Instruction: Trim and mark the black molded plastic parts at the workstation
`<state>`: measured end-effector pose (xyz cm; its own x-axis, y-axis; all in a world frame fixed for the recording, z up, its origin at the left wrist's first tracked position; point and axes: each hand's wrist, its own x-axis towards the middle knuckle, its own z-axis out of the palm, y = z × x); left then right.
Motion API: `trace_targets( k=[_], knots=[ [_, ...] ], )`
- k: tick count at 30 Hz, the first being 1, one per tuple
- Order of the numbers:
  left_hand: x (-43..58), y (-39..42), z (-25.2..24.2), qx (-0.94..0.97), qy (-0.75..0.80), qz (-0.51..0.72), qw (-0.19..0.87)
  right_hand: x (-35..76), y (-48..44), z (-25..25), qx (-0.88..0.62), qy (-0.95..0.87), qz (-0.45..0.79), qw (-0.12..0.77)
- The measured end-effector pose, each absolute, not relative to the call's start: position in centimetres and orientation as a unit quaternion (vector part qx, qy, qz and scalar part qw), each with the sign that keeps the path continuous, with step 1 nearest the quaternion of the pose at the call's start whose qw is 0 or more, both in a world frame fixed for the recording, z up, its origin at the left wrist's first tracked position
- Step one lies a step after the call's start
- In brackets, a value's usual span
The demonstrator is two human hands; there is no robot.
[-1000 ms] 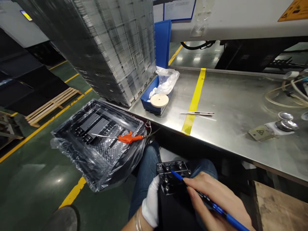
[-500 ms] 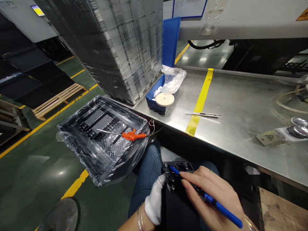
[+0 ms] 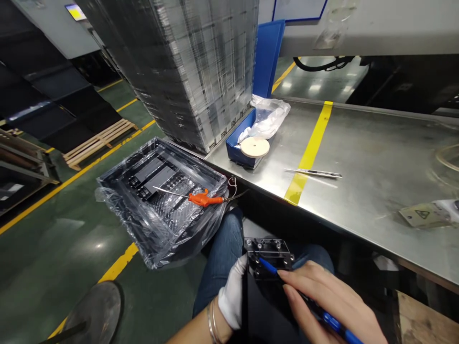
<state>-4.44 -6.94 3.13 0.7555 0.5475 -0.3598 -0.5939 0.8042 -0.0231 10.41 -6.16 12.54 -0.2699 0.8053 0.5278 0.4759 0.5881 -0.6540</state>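
My left hand (image 3: 233, 291), in a white glove with bangles at the wrist, grips the left edge of a black moulded part (image 3: 267, 246) over my lap. Several small round bosses show along the part's far end. My bare right hand (image 3: 330, 301) is closed around a slim blue-and-black pen-shaped tool (image 3: 332, 321). Its blue front end is at the part's far section; whether it touches is hard to tell. My fingers hide the middle of the tool, and the near end of the part is dark.
Left of my knees, an orange air blow gun (image 3: 204, 198) lies across a plastic-lined black tray (image 3: 168, 248). On the metal bench (image 3: 369, 157) are a blue bin (image 3: 236, 155) with a round pale disc (image 3: 255, 147), a thin metal knife (image 3: 315, 173) and a tall tray stack (image 3: 201, 62).
The view has shifted, so the bench and tray sit further right. The blue tool's front end has moved nearer to me along the part, whose far end shows more now.
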Motion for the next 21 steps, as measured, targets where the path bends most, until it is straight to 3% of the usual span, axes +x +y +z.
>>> trace_targets(
  k=[21],
  knots=[
    [-4.6, -6.9, 3.8, -0.055, 0.178, 0.324, 0.927, 10.1, -7.5, 11.0, -0.389, -0.781, 0.209, 0.443]
  ],
)
